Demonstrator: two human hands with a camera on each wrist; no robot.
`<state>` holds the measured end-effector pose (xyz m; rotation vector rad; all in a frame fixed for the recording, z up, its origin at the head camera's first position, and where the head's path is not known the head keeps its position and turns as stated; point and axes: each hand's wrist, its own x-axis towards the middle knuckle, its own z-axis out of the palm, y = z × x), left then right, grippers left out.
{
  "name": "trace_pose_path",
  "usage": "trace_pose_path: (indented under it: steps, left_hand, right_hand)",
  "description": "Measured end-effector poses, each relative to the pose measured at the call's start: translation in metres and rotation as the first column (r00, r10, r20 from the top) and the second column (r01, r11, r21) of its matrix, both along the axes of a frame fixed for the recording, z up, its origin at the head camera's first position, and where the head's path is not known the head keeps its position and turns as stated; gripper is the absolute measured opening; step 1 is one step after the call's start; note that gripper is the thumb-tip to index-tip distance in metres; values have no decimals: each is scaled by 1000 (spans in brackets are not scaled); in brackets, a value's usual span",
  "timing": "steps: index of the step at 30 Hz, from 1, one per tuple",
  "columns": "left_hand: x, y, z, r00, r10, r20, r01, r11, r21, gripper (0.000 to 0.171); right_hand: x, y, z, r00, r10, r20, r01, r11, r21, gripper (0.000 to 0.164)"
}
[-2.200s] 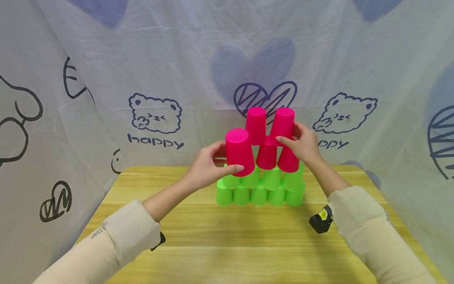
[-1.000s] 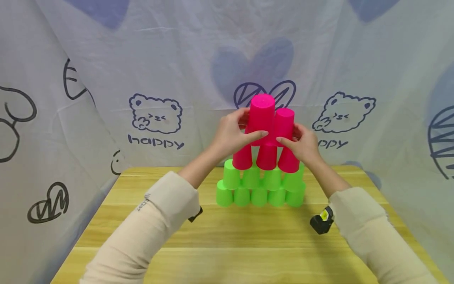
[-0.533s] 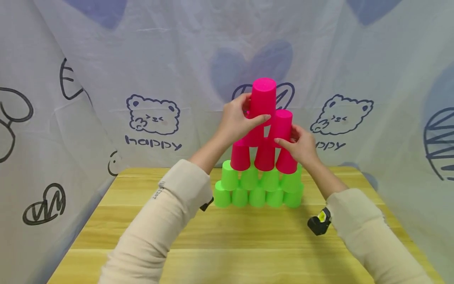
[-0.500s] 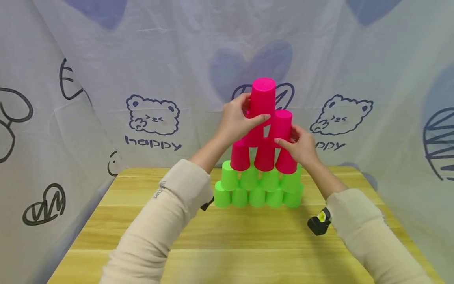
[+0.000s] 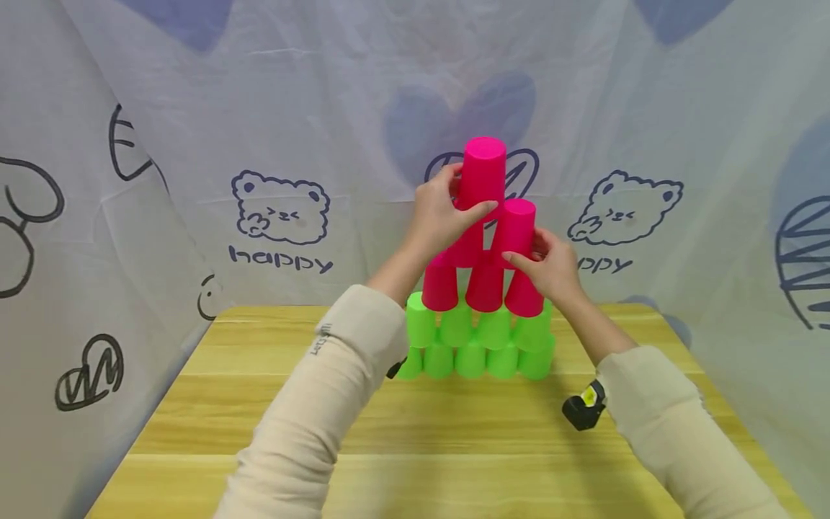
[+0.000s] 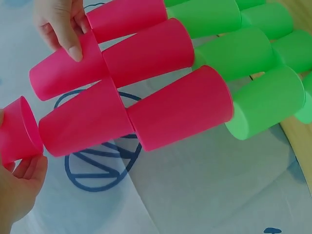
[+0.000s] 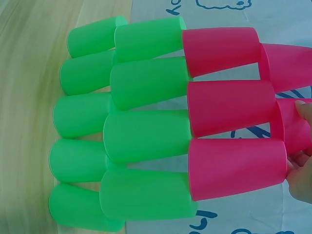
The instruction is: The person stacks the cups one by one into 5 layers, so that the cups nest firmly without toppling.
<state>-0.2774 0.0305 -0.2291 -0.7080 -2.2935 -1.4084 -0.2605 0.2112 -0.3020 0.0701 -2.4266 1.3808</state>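
Observation:
An upside-down pink cup (image 5: 483, 169) is held in my left hand (image 5: 439, 213) at the top of a cup pyramid, thumb in front and fingers behind. In the left wrist view, that cup's rim (image 6: 30, 124) is right by the base of another pink cup (image 6: 85, 122); whether they touch I cannot tell. My right hand (image 5: 551, 267) grips the right-hand pink cup (image 5: 516, 231) of the two-cup row. Its left neighbour (image 5: 468, 245) is partly hidden by my left hand. Below stand a row of three pink cups (image 5: 485, 288) and two rows of green cups (image 7: 148, 136).
The pyramid stands towards the back of a wooden table (image 5: 480, 432). Behind it hangs a pale cloth (image 5: 363, 108) printed with hearts and bears. A small black device (image 5: 583, 407) sits at the right wrist.
My left hand has carried its pink cup from the left of the pyramid up and right to above the two-cup row, rising slightly in the last half second. The right hand keeps its hold.

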Motion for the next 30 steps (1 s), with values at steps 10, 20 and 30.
trace_pose_path:
  steps: [10, 20, 30]
  left_hand:
    - [-5, 17, -6, 999, 30, -21, -29, 998, 51, 59]
    - [-6, 20, -7, 996, 85, 24, -86, 995, 43, 59]
    - [-6, 24, -7, 994, 79, 72, -80, 997, 13, 56]
  right_hand:
    - [0, 0, 0, 1000, 4, 4, -4, 1000, 20, 56]
    - [-3, -1, -1, 1000, 0, 8, -1, 999, 32, 58]
    - [-3, 2, -3, 1000, -5, 4, 5, 1000, 26, 58]
